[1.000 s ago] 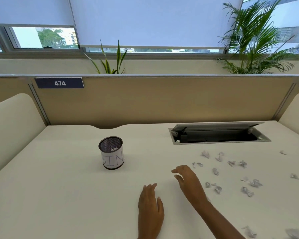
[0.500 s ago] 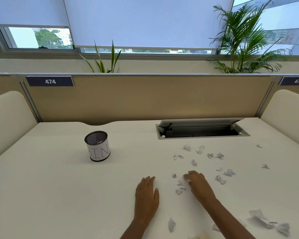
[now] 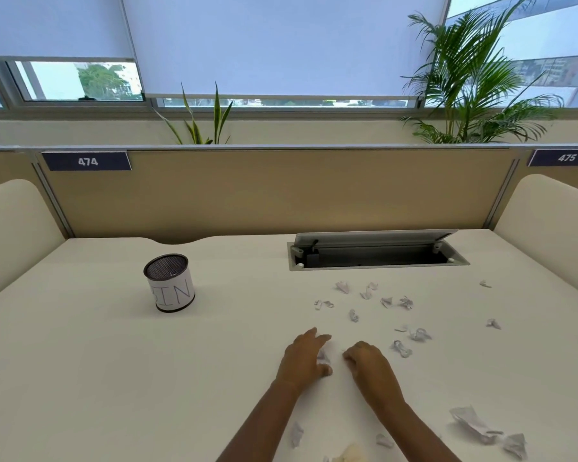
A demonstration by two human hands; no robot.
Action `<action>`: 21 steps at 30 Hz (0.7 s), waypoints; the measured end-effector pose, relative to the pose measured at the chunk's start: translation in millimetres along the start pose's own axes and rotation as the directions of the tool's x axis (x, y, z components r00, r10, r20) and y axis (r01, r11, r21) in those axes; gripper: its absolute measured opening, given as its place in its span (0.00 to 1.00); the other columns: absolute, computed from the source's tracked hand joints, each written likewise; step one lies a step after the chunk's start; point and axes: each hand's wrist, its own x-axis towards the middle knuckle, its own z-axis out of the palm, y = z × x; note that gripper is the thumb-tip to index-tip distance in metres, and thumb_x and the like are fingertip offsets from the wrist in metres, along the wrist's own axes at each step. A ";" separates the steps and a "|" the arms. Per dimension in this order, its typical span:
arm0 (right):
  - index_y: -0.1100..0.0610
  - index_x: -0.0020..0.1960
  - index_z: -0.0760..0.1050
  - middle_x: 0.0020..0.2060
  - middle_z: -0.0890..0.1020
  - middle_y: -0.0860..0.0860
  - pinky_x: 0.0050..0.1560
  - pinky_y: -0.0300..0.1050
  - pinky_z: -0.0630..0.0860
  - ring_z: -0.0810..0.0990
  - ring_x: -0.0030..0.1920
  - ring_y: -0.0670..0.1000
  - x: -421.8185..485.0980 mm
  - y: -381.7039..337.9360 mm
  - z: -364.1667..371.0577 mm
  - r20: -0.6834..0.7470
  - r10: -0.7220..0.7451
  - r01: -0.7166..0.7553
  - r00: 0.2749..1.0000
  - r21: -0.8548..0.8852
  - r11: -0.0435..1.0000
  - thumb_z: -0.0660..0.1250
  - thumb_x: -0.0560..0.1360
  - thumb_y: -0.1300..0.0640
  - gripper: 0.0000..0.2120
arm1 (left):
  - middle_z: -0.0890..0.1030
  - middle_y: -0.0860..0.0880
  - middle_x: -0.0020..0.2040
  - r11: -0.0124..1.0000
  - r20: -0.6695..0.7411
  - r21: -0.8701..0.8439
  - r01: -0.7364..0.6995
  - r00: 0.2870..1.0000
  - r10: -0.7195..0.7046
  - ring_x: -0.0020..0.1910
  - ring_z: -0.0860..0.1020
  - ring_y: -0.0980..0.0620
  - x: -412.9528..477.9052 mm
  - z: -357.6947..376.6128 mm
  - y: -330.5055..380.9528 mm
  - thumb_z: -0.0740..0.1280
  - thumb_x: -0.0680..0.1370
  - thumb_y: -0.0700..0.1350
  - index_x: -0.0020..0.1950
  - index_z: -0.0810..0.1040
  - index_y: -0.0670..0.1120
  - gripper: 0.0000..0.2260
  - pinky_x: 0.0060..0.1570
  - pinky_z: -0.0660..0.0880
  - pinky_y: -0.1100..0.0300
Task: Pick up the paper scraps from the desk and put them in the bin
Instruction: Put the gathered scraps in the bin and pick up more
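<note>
- Step in hand, as I judge it: gathering. Both hands are low on the desk (image 3: 97, 378), near the middle, and nothing is on its way to the bin (image 3: 170, 285) yet.
- My left hand (image 3: 302, 360) has fairly straight fingers and a spread thumb, with one crumpled scrap (image 3: 322, 356) lying between thumb and fingers, against the palm side.
- My right hand (image 3: 371, 366), just right of it, has its fingers curled under. I cannot tell whether they pinch anything.
- Most paper scraps (image 3: 402, 348) lie loose to the right and farther off, between the hands and the open cable hatch (image 3: 377, 258). A few lie close by my forearms.
- The small ones are balled up with no clear long axis. The larger strip (image 3: 471, 420) at near right runs from far left to near right.
- The bin stands upright at far left, well apart from the scraps, its mouth up, its axis vertical and its label facing me.
- Next I would close on the scrap, then carry it left and farther away, over the mouth.
</note>
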 end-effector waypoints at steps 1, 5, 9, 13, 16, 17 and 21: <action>0.59 0.52 0.77 0.52 0.79 0.54 0.51 0.42 0.71 0.75 0.53 0.52 0.2 0.3 -0.1 -0.002 -0.007 0.007 1.000 0.003 1.000 0.56 0.78 0.63 0.11 | 0.61 0.52 0.76 1.000 -0.039 -0.016 -0.004 0.999 0.004 0.74 0.59 0.54 0.2 2.8 0.7 0.66 0.76 0.45 0.71 0.66 0.51 0.24 0.71 0.57 0.60; 0.59 0.53 0.77 0.52 0.79 0.54 0.52 0.43 0.71 0.75 0.53 0.52 2.5 2.0 -0.7 0.012 -0.015 0.015 1.000 0.011 1.000 0.56 0.78 0.62 0.11 | 0.75 0.50 0.62 1.000 -0.226 -0.008 -0.023 0.974 0.020 0.62 0.71 0.53 -6.0 10.6 4.1 0.62 0.77 0.39 0.59 0.77 0.44 0.12 0.58 0.70 0.60; 0.60 0.52 0.77 0.51 0.80 0.56 0.53 0.42 0.70 0.76 0.53 0.53 5.8 1.1 -0.6 0.009 -0.011 0.010 1.000 0.088 0.996 0.58 0.78 0.61 0.10 | 0.78 0.46 0.55 1.000 -0.309 -0.009 -0.006 0.951 0.003 0.56 0.74 0.51 -10.0 10.9 -0.7 0.61 0.77 0.38 0.52 0.78 0.41 0.08 0.51 0.71 0.59; 0.63 0.50 0.79 0.51 0.82 0.57 0.49 0.40 0.70 0.79 0.52 0.54 9.0 -7.3 -0.9 -0.007 0.037 -0.034 0.999 0.255 0.966 0.63 0.76 0.62 0.08 | 0.77 0.45 0.51 0.998 -0.345 -0.042 0.052 0.936 -0.063 0.55 0.74 0.50 -11.9 0.7 -16.1 0.63 0.78 0.40 0.50 0.77 0.40 0.06 0.50 0.72 0.59; 0.63 0.47 0.80 0.50 0.84 0.56 0.46 0.37 0.70 0.80 0.48 0.53 13.5 -21.3 -1.5 -0.014 0.060 -0.051 0.998 0.369 0.928 0.65 0.74 0.64 0.06 | 0.77 0.46 0.44 0.942 -0.426 -0.319 0.106 0.871 -0.243 0.47 0.77 0.48 -16.9 -14.7 -25.4 0.65 0.76 0.38 0.44 0.78 0.42 0.03 0.42 0.70 0.65; 0.63 0.47 0.81 0.49 0.84 0.56 0.46 0.37 0.70 0.81 0.46 0.52 15.1 -28.3 -2.3 -0.019 0.056 -0.044 0.998 0.397 0.917 0.66 0.74 0.64 0.06 | 0.77 0.45 0.43 0.893 -0.439 -0.436 0.116 0.839 -0.323 0.42 0.77 0.48 -17.7 -20.9 -27.3 0.66 0.76 0.37 0.43 0.78 0.42 0.03 0.39 0.69 0.67; 0.62 0.46 0.81 0.48 0.85 0.56 0.46 0.37 0.73 0.80 0.41 0.48 23.3 -67.0 -5.7 -0.035 -0.047 0.058 0.998 0.447 0.893 0.67 0.73 0.63 0.05 | 0.74 0.45 0.35 0.450 -0.184 -0.887 0.102 0.816 -0.548 0.30 0.73 0.52 -19.6 -45.5 -25.7 0.59 0.77 0.32 0.48 0.75 0.39 0.07 0.27 0.74 0.73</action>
